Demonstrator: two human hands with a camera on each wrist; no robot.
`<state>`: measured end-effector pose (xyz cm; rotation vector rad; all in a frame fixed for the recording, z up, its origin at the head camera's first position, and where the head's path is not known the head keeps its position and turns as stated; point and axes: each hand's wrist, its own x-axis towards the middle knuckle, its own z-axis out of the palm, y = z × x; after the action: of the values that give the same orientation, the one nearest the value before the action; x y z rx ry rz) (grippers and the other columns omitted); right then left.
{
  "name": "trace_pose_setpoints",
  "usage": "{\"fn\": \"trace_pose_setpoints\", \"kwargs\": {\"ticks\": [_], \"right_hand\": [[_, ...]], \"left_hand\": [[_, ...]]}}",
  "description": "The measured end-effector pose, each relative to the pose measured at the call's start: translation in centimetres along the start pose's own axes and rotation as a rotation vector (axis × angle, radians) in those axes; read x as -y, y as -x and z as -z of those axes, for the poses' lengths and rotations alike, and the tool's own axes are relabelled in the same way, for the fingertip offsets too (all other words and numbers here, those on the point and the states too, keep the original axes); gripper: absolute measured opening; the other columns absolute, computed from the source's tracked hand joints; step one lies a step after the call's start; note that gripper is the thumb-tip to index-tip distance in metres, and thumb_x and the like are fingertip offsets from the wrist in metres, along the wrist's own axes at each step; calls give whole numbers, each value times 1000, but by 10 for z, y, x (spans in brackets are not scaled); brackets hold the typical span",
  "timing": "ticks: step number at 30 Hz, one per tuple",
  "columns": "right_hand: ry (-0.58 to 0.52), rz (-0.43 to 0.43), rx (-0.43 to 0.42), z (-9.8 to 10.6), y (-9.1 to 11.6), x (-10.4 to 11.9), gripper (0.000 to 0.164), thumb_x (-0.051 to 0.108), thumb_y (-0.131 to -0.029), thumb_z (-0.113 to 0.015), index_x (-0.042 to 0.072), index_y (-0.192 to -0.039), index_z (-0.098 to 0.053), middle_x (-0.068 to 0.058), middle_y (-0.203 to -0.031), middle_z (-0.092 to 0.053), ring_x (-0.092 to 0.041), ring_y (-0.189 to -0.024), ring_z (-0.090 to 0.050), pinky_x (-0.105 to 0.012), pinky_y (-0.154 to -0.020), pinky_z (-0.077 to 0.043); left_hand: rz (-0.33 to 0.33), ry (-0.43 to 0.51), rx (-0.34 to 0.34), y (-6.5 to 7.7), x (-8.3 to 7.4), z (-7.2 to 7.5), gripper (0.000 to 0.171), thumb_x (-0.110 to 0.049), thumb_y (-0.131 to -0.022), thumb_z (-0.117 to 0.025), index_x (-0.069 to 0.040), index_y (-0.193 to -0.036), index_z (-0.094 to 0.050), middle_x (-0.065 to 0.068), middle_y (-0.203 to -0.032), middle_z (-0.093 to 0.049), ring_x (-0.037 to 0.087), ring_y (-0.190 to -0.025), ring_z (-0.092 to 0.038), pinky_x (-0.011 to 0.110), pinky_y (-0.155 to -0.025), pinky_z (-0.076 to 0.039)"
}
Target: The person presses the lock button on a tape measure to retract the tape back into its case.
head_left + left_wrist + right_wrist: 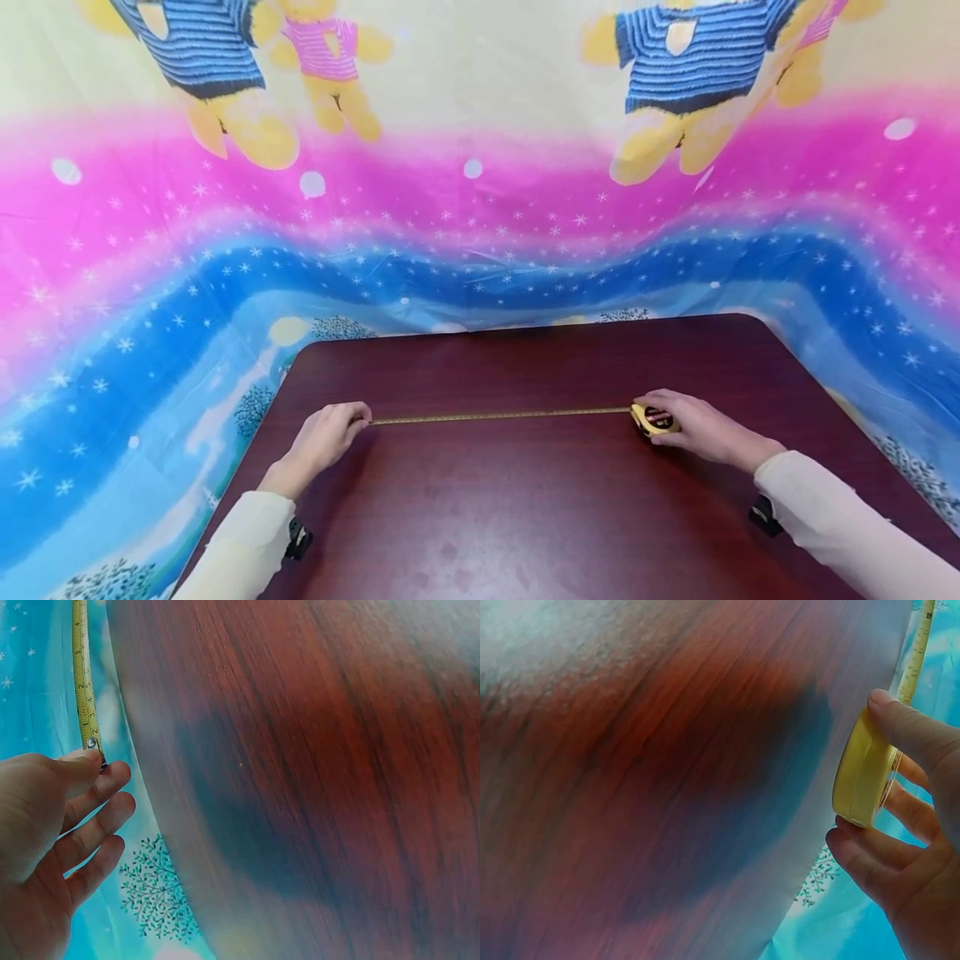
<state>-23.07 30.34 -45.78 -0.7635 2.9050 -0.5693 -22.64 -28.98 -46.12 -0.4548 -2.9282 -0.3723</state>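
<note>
A yellow tape measure (660,419) with a dark round label is gripped in my right hand (701,429). Its yellow blade (502,414) runs out leftward, nearly straight, above the table. At the blade's far end, my left hand (326,437) pinches the tip between thumb and forefinger. In the left wrist view, the riveted end of the blade (86,705) meets the thumb tip, and the other fingers are loosely bent. The right wrist view has the tape case (859,772) between thumb and fingers, with the blade leaving upward.
A dark red-brown wooden table (480,500) with rounded corners lies under both hands. Behind and beside it hangs a pink and blue cloth (480,208) printed with bears and snowflakes. Both sleeves are white, with a black band (298,539) at the left wrist.
</note>
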Motion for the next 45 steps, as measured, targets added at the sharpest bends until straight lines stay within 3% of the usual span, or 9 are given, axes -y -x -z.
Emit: {"fn": "trace_pose_setpoints", "kwargs": {"ticks": [7,14,23,35,41,45], "right_hand": [[-29,-14,9,-3,-1,5,61,21,-88,-78,7,-143,-54,-18,-141,-56,-32,-120,-63,-47,-94,-56],[-20,-2,12,-11,-3,12,60,23,-89,-78,7,-143,-55,-18,-141,-56,-33,-123,-60,-50,-97,-54],[-16,-7,3,-10,-8,16,61,24,-89,-78,9,-144,-55,-19,-142,-56,-36,-125,-58,-54,-100,-52],[-24,8,10,-13,-16,20,61,25,-90,-77,8,-144,-55,-19,-143,-55,-34,-124,-60,-52,-98,-53],[-8,-8,4,-10,-15,17,61,23,-90,-78,8,-144,-55,-18,-144,-55,-33,-123,-61,-50,-97,-54],[-20,0,9,-7,-19,20,61,23,-90,-77,8,-144,-54,-18,-144,-54,-32,-121,-62,-47,-95,-56]], "left_hand": [[-6,2,4,0,-6,-5,5,-13,-95,-69,-17,-95,-72,-3,-89,-73,9,-73,-61,38,-71,-54],[-16,19,2,4,-11,-10,6,-13,-94,-71,-18,-93,-71,-5,-87,-72,9,-73,-60,37,-72,-54],[-15,26,-5,-3,-17,-15,6,-13,-94,-71,-18,-93,-72,-5,-88,-72,10,-74,-62,38,-73,-55],[-14,13,-5,-3,-22,-15,6,-13,-93,-72,-19,-93,-74,-5,-90,-74,14,-80,-68,41,-77,-57],[-46,17,9,-11,-25,-16,7,-13,-95,-70,-18,-96,-75,-4,-92,-75,14,-82,-69,40,-78,-58],[-28,16,17,-13,-27,-14,7,-13,-95,-70,-19,-96,-75,-4,-92,-75,14,-83,-69,39,-78,-58]]}}
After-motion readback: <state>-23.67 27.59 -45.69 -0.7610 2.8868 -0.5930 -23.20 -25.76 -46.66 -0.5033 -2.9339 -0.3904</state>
